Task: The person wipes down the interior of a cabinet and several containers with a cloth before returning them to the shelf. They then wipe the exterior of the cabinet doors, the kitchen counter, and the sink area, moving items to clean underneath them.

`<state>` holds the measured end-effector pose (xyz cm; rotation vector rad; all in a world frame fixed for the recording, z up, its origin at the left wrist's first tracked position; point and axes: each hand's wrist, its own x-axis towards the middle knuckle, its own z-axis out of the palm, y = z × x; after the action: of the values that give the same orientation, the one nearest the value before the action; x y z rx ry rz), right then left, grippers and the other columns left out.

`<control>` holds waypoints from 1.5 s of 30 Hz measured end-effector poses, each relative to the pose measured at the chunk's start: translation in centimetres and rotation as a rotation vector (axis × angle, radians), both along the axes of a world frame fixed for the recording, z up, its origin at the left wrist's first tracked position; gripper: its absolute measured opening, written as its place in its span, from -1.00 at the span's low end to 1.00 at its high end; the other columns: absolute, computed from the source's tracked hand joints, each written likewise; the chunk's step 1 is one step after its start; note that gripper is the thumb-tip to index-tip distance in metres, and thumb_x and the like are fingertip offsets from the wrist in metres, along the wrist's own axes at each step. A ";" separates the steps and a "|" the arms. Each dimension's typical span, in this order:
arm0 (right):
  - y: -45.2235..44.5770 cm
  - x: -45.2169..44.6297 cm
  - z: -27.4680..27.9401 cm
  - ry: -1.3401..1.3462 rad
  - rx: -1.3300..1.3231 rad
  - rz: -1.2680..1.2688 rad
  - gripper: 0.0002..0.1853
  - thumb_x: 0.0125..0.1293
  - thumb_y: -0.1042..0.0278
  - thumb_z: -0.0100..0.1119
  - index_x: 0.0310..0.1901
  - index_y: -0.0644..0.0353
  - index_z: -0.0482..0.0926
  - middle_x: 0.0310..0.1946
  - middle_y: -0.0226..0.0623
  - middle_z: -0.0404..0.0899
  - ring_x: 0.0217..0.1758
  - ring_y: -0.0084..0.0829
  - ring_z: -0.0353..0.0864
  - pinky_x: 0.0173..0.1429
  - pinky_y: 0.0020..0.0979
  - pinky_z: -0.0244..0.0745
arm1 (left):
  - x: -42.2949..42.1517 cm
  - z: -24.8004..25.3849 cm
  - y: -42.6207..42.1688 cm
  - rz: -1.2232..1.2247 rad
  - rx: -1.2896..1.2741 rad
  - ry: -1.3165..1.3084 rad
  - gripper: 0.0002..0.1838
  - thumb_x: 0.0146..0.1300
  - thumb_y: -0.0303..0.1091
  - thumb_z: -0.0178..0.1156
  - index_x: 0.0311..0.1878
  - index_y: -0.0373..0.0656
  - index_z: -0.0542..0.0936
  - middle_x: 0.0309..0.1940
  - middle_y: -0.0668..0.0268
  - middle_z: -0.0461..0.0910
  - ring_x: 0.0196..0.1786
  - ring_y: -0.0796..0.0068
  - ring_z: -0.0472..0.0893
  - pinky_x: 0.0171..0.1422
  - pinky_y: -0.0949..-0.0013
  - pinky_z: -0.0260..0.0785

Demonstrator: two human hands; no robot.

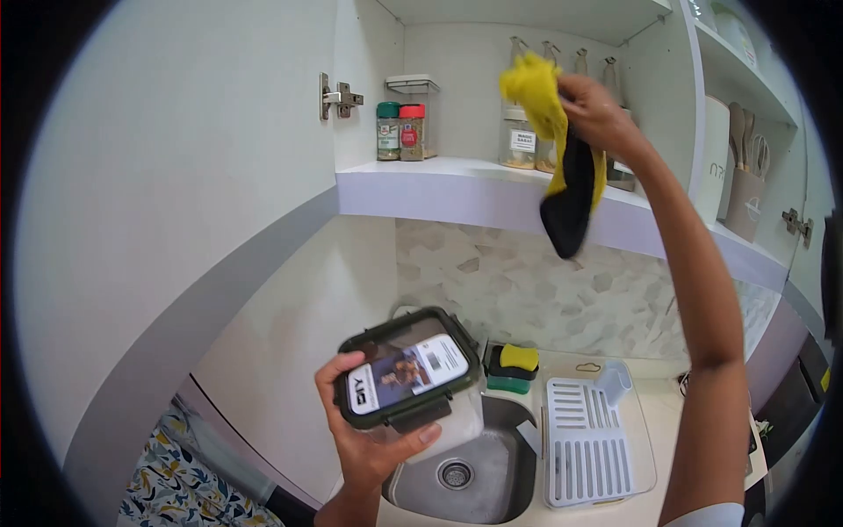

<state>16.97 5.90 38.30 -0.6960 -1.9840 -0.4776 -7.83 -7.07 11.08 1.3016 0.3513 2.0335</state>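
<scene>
My left hand grips a clear food container with a dark green clip lid and a printed label on top. It is held tilted above the sink. Raised at the upper right, my right hand pinches a yellow and black cloth. The cloth hangs down in front of the cabinet shelf, hiding part of the jars behind it. Two spice bottles, one with a green cap and one with a red cap, stand on that shelf beside a clear canister.
An open cabinet door fills the left side. Sponges sit behind the sink, and a white dish rack stands to its right. Labelled jars line the shelf; utensils in a holder occupy the right-hand compartment.
</scene>
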 end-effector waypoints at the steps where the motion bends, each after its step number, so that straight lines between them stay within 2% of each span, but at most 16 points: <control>1: 1.4 0.5 0.4 -0.186 -0.275 -0.180 -0.69 0.27 0.38 -0.08 0.00 0.30 0.47 -0.18 -0.21 0.56 -0.11 -0.37 0.54 0.02 -0.36 0.44 | -0.4 -0.7 0.4 -0.015 -0.024 0.036 -0.04 -0.32 -0.53 0.51 0.17 -0.14 0.11 -0.01 0.10 0.33 0.06 0.31 0.48 0.15 0.24 0.45; 4: 5.3 -0.1 -1.5 -0.432 -1.007 -0.204 -0.53 0.32 0.37 -0.10 0.26 0.26 0.26 0.18 -0.13 0.33 0.24 -0.36 0.28 0.33 -0.33 0.22 | -1.4 -1.4 1.1 -0.058 -0.071 0.075 -0.03 -0.34 -0.53 0.53 0.16 -0.16 0.11 -0.02 0.11 0.33 0.06 0.32 0.49 0.15 0.24 0.46; 7: 5.1 -5.9 -1.4 -0.271 -1.186 -0.247 -0.49 0.38 0.25 -0.16 0.33 0.22 0.17 0.30 -0.19 0.22 0.34 -0.38 0.18 0.41 -0.34 0.08 | -1.9 -1.6 2.1 -0.133 -0.102 0.136 -0.06 -0.31 -0.53 0.53 0.14 -0.17 0.12 -0.02 0.11 0.35 0.06 0.33 0.49 0.16 0.25 0.47; 8: 9.2 -6.7 -1.5 -0.433 -1.123 -0.153 -0.54 0.38 0.29 -0.24 0.26 0.26 0.26 0.21 -0.17 0.34 0.17 -0.39 0.38 0.30 -0.40 0.27 | -1.8 -1.7 2.6 -0.135 -0.106 0.136 -0.06 -0.31 -0.53 0.53 0.14 -0.17 0.12 -0.02 0.11 0.35 0.06 0.33 0.49 0.16 0.25 0.47; 9: 9.4 -8.2 -1.1 -0.460 -1.168 -0.251 -0.47 0.41 0.15 -0.26 0.32 0.25 0.17 0.32 -0.15 0.20 0.34 -0.37 0.20 0.40 -0.36 0.10 | -1.8 -1.9 2.9 -0.149 -0.098 0.135 -0.06 -0.31 -0.53 0.53 0.14 -0.17 0.12 -0.02 0.11 0.35 0.06 0.33 0.49 0.16 0.26 0.47; 15: 24.3 -8.8 -1.5 -0.511 -1.093 -0.445 -0.40 0.38 0.10 -0.29 0.36 0.26 0.07 0.37 -0.08 0.08 0.41 -0.26 0.08 0.44 -0.26 0.00 | -2.6 -3.7 3.8 -0.119 -0.256 0.115 0.05 -0.50 -0.46 0.58 0.14 -0.16 0.12 -0.03 0.14 0.38 0.06 0.23 0.52 0.18 0.17 0.47; 21: 29.2 -8.7 -1.7 -0.426 -1.209 -0.431 -0.30 0.32 -0.05 -0.18 0.39 0.11 -0.02 0.48 -0.21 -0.22 0.46 -0.30 -0.07 0.38 -0.21 -0.05 | -3.4 -3.9 3.5 -0.079 -0.224 0.180 0.01 -0.36 -0.35 0.58 0.19 -0.16 0.16 0.00 0.15 0.41 0.05 0.30 0.50 0.15 0.25 0.42; 22: 27.6 -8.9 -1.7 -0.428 -1.211 -0.430 -0.30 0.32 -0.05 -0.18 0.39 0.11 -0.02 0.48 -0.21 -0.22 0.46 -0.30 -0.07 0.38 -0.21 -0.05 | -3.3 -3.8 3.2 -0.063 -0.217 0.170 0.00 -0.36 -0.39 0.57 0.19 -0.17 0.17 -0.01 0.17 0.41 0.04 0.32 0.49 0.15 0.27 0.41; 24: 22.4 -9.4 -1.7 -0.499 -1.128 -0.431 -0.42 0.38 0.05 -0.31 0.27 0.34 0.13 0.23 -0.10 0.23 0.22 -0.30 0.24 0.30 -0.29 0.14 | -3.1 -3.6 2.8 -0.066 -0.216 0.171 0.01 -0.36 -0.41 0.57 0.21 -0.16 0.15 0.00 0.16 0.40 0.05 0.31 0.49 0.15 0.25 0.43; 28: 13.9 -10.1 -1.6 -0.555 -1.115 -0.377 -0.45 0.39 -0.03 -0.25 0.23 0.23 0.22 0.24 -0.18 0.24 0.18 -0.43 0.25 0.21 -0.36 0.22 | -2.8 -3.3 2.3 -0.055 -0.241 0.103 0.04 -0.50 -0.46 0.57 0.13 -0.17 0.12 -0.03 0.12 0.39 0.06 0.23 0.53 0.15 0.20 0.48; 31: 10.0 -10.7 -2.2 -0.616 -0.867 -0.153 -0.59 0.43 0.14 -0.30 -0.03 0.29 0.45 -0.29 -0.38 0.49 -0.25 -0.58 0.41 -0.17 -0.55 0.36 | -2.9 -2.4 1.9 -0.026 -0.159 0.161 0.00 -0.42 -0.47 0.56 0.12 -0.18 0.12 -0.03 0.11 0.37 0.06 0.28 0.51 0.14 0.27 0.46; 38: 12.5 -16.6 -3.6 -0.646 -0.555 0.224 -0.59 0.38 0.18 -0.20 0.01 0.35 0.46 -0.06 0.00 0.54 -0.03 -0.25 0.49 0.10 -0.29 0.34 | -0.4 5.6 1.7 0.113 0.168 0.030 -0.04 -0.42 -0.48 0.48 0.15 -0.17 0.14 -0.04 0.08 0.41 0.04 0.27 0.52 0.15 0.25 0.44; 40: 11.2 -15.5 -3.3 -0.657 -0.587 0.120 -0.60 0.37 0.19 -0.18 -0.01 0.35 0.47 -0.07 -0.07 0.56 -0.04 -0.30 0.49 0.10 -0.32 0.34 | 0.8 9.2 1.7 0.330 0.256 0.071 -0.01 -0.32 -0.17 0.40 0.24 -0.32 0.19 -0.05 0.15 0.40 0.00 0.33 0.50 0.15 0.31 0.35; 43: 8.8 -12.3 -3.8 -0.662 -0.594 0.474 -0.66 0.35 0.30 -0.17 0.01 0.32 0.47 -0.06 -0.20 0.57 -0.02 -0.42 0.47 0.12 -0.36 0.33 | 2.3 14.2 1.8 0.484 0.366 0.112 -0.15 -0.19 -0.26 0.31 0.23 -0.35 0.21 -0.09 0.07 0.45 0.01 0.31 0.52 0.06 0.33 0.41; 44: 7.7 -9.0 -3.2 -0.774 -0.386 0.285 -0.68 0.36 0.30 -0.16 -0.01 0.29 0.48 -0.09 -0.20 0.56 -0.01 -0.42 0.45 0.11 -0.39 0.31 | 2.3 15.6 2.5 0.626 0.374 0.151 -0.19 -0.16 -0.29 0.30 0.21 -0.37 0.22 -0.10 0.04 0.47 0.01 0.30 0.52 0.02 0.34 0.44; 45: 7.0 -7.1 -3.8 -0.588 -0.547 0.394 -0.66 0.38 0.23 -0.16 0.00 0.27 0.48 -0.06 -0.21 0.52 0.00 -0.38 0.44 0.13 -0.41 0.30 | 2.3 17.3 3.9 0.624 0.426 0.185 -0.25 -0.13 -0.29 0.32 0.16 -0.37 0.27 -0.11 0.04 0.49 -0.02 0.30 0.54 -0.01 0.35 0.46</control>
<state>9.87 12.90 34.46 -0.4906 -2.7777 0.1361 -5.48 -3.18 28.36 1.8160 0.4694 2.6103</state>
